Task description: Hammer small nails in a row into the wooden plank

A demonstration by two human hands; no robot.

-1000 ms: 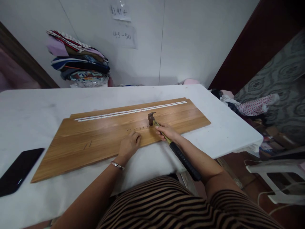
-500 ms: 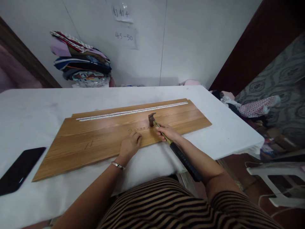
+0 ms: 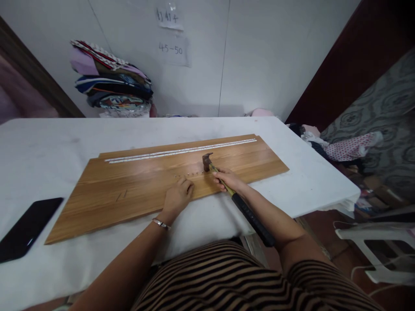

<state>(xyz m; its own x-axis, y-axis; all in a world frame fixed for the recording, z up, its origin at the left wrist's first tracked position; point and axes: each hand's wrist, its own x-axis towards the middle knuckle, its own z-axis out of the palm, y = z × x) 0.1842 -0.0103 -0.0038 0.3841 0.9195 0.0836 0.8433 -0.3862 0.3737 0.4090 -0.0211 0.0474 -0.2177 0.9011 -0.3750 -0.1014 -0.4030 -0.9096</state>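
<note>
My right hand [image 3: 226,179] grips a claw hammer [image 3: 239,202] partway up its yellow and black handle, close to the rusty head. The head rests on or just above a wood-grain board [image 3: 106,207], at the right end of a short row of small nails [image 3: 192,173]. My left hand [image 3: 179,196] lies on the board near its front edge, just in front of that row. Its fingers are curled and close together, and anything under them is hidden. Two thin white strips [image 3: 181,151] run along the far side of the board.
The board lies on a white-covered table [image 3: 308,172]. A black phone [image 3: 29,229] is at the left. Folded cloth is stacked [image 3: 113,82] against the back wall, which bears handwritten paper signs [image 3: 171,49]. A white stool [image 3: 379,246] stands at the lower right.
Both hands and the hammer hold nearly the same place. Only a slight shift of the camera view shows.
</note>
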